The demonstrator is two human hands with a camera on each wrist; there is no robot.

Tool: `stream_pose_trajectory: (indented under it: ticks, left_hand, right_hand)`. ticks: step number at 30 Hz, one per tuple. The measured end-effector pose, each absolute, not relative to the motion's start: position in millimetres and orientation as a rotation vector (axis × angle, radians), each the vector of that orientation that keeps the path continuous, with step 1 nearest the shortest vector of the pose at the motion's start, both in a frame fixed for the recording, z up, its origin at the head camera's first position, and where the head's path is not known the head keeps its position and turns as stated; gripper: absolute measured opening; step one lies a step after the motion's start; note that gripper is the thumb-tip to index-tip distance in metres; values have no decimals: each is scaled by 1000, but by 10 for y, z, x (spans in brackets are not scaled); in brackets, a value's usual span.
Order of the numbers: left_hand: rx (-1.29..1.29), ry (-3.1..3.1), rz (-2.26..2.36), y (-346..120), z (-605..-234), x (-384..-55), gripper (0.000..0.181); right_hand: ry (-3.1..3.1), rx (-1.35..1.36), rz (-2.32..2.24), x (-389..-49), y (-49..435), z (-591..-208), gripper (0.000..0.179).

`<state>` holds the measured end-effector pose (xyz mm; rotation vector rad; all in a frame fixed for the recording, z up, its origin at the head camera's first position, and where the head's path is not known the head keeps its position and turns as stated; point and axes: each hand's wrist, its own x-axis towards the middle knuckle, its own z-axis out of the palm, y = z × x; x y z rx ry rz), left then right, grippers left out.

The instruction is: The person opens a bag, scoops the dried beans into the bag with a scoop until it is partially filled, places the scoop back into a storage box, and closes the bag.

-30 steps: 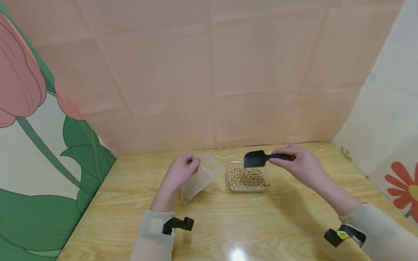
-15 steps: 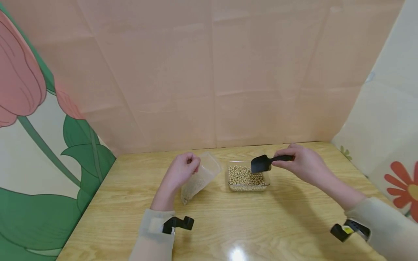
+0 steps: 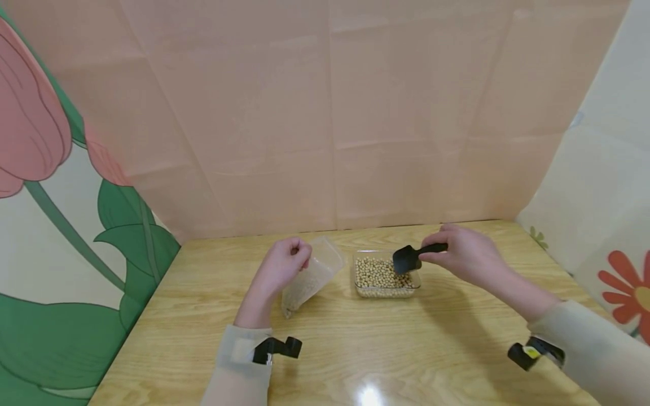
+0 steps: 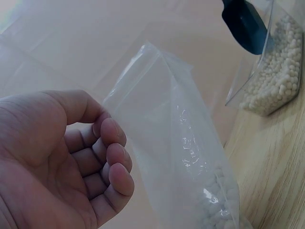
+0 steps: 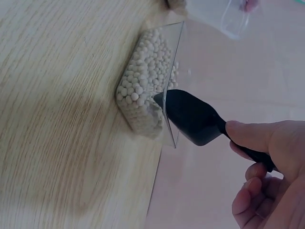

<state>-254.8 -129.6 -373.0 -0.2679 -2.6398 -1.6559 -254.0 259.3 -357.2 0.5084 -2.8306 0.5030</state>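
Observation:
My left hand [image 3: 285,264] pinches the upper edge of a clear plastic bag [image 3: 311,283], its fingers curled in the left wrist view. Some pale beans [image 4: 220,200] lie at the bottom of the bag, which hangs tilted with its mouth up. To its right stands a clear rectangular container [image 3: 387,293] holding many round, soybean-like beans [image 3: 377,273]. With thumb and fingers my right hand [image 3: 467,249] grips the handle of a small black scoop [image 3: 406,260]. The scoop slants down over the container's right side, its tip right at the beans in the right wrist view [image 5: 188,114].
Both things stand on a light wood-grain table [image 3: 325,349]. A pink cloth backdrop [image 3: 325,141] rises behind the table's far edge. Flower-patterned panels flank it: a tulip panel [image 3: 61,248] left, a white panel [image 3: 599,186] right.
The scoop has moved right and lower, its blade tilting down from above the container to the beans. The left hand and the bag have stayed still.

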Motion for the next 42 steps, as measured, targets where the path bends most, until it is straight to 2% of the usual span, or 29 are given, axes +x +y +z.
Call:
stream_pose_trajectory:
  ticks: [11, 24, 33, 42]
  left_hand:
    - [-274, -2626, -1674, -1292, -3723, -2537, 26]
    - [-267, -2628, -1692, -1283, -3722, -2536, 27]
    - [-259, -2628, -1698, -1284, -3723, -2540, 27]
    - [-261, -2633, -1688, -1287, -3732, -2539, 27]
  right_hand:
    - [-2861, 506, 454, -2622, 2510, -3621, 24]
    - [-2938, 432, 686, -2766, 2524, -3820, 26]
    - [-2992, 340, 994, -2793, 2589, -4019, 49]
    - [-2977, 244, 1219, -2777, 2540, -4172, 53]
